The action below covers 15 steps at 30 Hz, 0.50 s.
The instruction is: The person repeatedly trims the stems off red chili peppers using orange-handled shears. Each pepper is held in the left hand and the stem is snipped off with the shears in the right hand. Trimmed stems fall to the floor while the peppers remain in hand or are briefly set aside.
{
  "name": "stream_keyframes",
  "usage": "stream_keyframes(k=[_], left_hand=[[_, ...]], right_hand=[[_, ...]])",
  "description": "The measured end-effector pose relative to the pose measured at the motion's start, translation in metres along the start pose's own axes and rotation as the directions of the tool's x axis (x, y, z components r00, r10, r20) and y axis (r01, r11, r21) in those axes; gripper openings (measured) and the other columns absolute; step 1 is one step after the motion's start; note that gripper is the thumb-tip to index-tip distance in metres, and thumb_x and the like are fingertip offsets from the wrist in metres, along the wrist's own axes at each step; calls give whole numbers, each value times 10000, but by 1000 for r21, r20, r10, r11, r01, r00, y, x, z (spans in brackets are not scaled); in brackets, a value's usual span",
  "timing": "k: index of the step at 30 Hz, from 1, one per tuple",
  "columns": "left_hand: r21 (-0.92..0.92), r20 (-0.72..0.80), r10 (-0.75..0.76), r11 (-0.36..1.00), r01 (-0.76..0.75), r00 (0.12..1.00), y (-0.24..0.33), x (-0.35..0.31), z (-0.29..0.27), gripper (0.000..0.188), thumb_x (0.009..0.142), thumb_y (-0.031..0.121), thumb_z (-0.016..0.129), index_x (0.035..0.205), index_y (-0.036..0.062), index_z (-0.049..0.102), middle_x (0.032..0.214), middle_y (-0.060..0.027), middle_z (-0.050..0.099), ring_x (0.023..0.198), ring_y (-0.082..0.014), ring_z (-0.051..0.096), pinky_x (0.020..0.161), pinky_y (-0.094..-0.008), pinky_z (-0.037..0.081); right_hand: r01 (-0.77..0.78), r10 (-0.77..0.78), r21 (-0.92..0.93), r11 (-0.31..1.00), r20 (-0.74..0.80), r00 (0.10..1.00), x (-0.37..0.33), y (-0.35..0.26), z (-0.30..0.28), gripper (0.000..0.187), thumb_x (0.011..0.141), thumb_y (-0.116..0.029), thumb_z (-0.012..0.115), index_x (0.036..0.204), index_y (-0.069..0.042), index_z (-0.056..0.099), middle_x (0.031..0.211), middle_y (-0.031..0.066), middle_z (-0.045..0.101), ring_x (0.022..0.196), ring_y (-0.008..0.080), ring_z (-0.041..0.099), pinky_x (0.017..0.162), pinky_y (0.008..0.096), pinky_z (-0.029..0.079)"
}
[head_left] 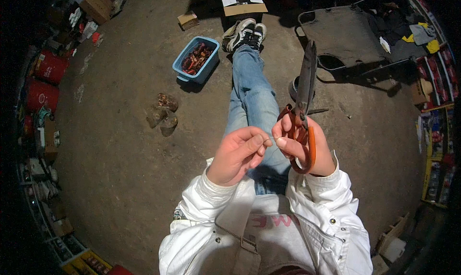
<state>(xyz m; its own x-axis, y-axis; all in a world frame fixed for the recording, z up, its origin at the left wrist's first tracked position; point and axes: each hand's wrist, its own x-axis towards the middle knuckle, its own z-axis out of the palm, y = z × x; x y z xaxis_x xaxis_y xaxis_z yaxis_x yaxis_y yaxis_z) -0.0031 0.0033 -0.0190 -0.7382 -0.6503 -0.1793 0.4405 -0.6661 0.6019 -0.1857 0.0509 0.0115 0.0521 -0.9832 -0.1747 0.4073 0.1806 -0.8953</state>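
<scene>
Both hands meet above my outstretched legs. My left hand [236, 152] pinches a thin strand [270, 139] between thumb and fingertips; whether it is wire or thread I cannot tell. The other end runs to the thumb and fingertips of my right hand [307, 145]. Hooked over that same hand is a pair of large scissors [307, 83] with orange handles, the dark blades pressed together and pointing away from me. The right fingers partly hide the handles.
A blue tub [197, 59] of reddish-brown pieces stands left of my feet, near small dark lumps [164, 114] on the floor. Ahead are an open carton [245, 8] and a small box [188, 20]. A folding cot [341, 37] is at far right; a dark round container [294, 88] sits beside my leg.
</scene>
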Motion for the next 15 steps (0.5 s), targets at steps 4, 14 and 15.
stream_keyframes(k=[4,14,15], left_hand=[[453,-24,279,859,-238,960,-4,1,7,240,987,199,547,914,-18,623,960,-66,562,634,-79,502,533,-201,415],[440,5,187,882,-170,982,-2,-5,16,288,1030,173,422,1038,-58,593,1139,-105,524,813,-127,564,609,-240,515],[425,-17,196,889,-170,980,-4,-6,17,299,1034,182,410,1068,-60,582,1116,-100,531,807,-129,567,609,-245,516]], right_hand=[[24,-27,-39,999,-70,997,2,-1,3,321,813,-115,716,948,-89,426,847,44,552,613,62,468,524,199,385],[156,-156,-13,988,-166,974,6,10,7,310,820,-40,720,945,-67,437,836,77,620,741,98,593,639,219,465],[178,-183,-42,983,-180,966,5,12,8,306,823,-17,715,944,-66,439,850,73,625,751,97,592,662,223,468]])
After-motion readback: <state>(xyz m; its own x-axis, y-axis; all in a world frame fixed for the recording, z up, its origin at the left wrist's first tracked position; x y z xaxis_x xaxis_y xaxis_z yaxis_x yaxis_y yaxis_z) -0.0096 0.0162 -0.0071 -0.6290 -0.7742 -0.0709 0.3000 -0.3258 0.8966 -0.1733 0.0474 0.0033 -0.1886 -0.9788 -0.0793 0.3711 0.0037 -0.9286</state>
